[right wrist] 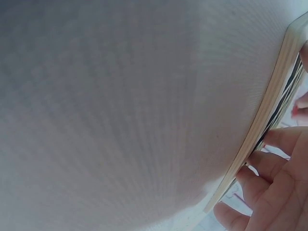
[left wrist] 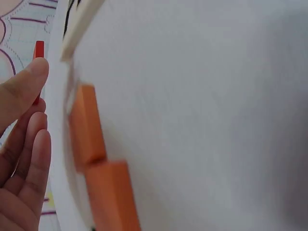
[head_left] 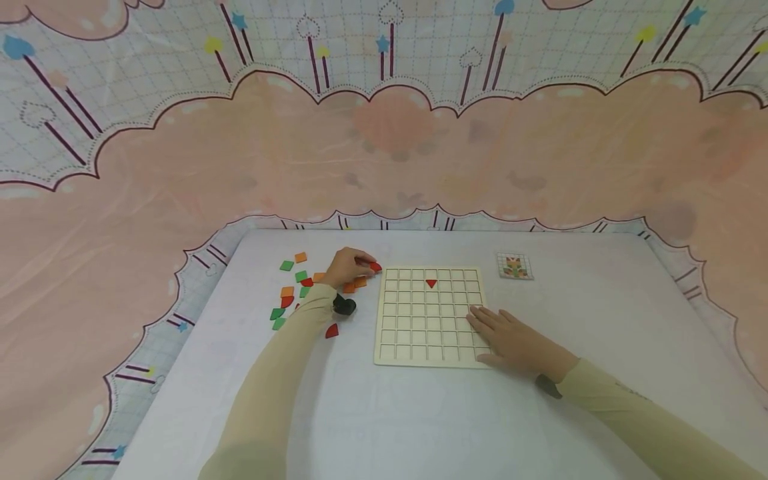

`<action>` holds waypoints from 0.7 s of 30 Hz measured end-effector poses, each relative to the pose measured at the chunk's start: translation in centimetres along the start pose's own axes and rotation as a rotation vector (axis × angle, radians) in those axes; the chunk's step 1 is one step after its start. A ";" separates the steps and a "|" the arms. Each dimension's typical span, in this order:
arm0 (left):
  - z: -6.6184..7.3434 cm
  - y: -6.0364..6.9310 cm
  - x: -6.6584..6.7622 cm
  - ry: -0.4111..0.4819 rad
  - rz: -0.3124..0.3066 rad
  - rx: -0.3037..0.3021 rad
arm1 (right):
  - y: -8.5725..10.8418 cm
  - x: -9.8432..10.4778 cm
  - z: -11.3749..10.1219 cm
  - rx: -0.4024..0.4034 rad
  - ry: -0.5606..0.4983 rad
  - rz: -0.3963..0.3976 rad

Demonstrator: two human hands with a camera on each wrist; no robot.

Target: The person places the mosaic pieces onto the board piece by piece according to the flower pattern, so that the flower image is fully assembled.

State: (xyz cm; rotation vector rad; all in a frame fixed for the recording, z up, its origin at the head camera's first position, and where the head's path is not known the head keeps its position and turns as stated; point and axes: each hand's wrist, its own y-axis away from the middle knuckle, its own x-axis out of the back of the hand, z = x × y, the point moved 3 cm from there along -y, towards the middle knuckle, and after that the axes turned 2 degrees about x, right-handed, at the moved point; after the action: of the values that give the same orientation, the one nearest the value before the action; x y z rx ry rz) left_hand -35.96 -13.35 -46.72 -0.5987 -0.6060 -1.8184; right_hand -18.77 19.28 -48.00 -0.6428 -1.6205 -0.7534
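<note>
My left hand [head_left: 348, 267] pinches a red tile [head_left: 375, 267] between thumb and fingers, just off the upper left corner of the pale grid board [head_left: 420, 321]. In the left wrist view the thumb covers much of that red tile [left wrist: 39, 49]. My right hand [head_left: 510, 340] lies with its fingers spread over the board's right edge. Seen from the right wrist, the fingertips of this hand [right wrist: 276, 183] touch the board [right wrist: 260, 125]. A red triangular tile [head_left: 431, 284] sits in a cell of the board's upper part.
Several orange, green and red tiles lie scattered left of the board, among them an orange tile [head_left: 287, 292] and a green tile [head_left: 287, 265]. One red tile [head_left: 332, 331] lies nearer me. A small pattern card [head_left: 514, 266] rests on the white table [head_left: 432, 427] at the board's upper right.
</note>
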 end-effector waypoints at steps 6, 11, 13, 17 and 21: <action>2.3 0.0 -1.4 -0.017 -0.034 -0.095 | -0.1 -0.1 0.1 -0.005 -0.003 -0.011; 3.9 -0.1 -3.1 -0.054 -0.083 -0.155 | -0.1 -0.1 0.1 -0.005 0.000 -0.010; 4.3 -0.2 -3.7 -0.068 -0.102 -0.174 | 0.0 0.0 0.1 0.006 0.005 0.002; 4.7 -0.4 -4.9 -0.079 -0.135 -0.198 | 0.0 0.0 0.1 0.015 0.008 0.016; 5.0 -0.6 -5.6 -0.070 -0.150 -0.209 | 0.0 -0.1 0.1 0.013 0.012 0.013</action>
State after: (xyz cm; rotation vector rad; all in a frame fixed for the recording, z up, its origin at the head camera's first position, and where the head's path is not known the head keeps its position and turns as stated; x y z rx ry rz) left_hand -34.31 -5.96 -46.77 -0.7770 -0.5223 -2.0242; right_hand -18.84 19.33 -48.10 -0.6378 -1.6079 -0.7347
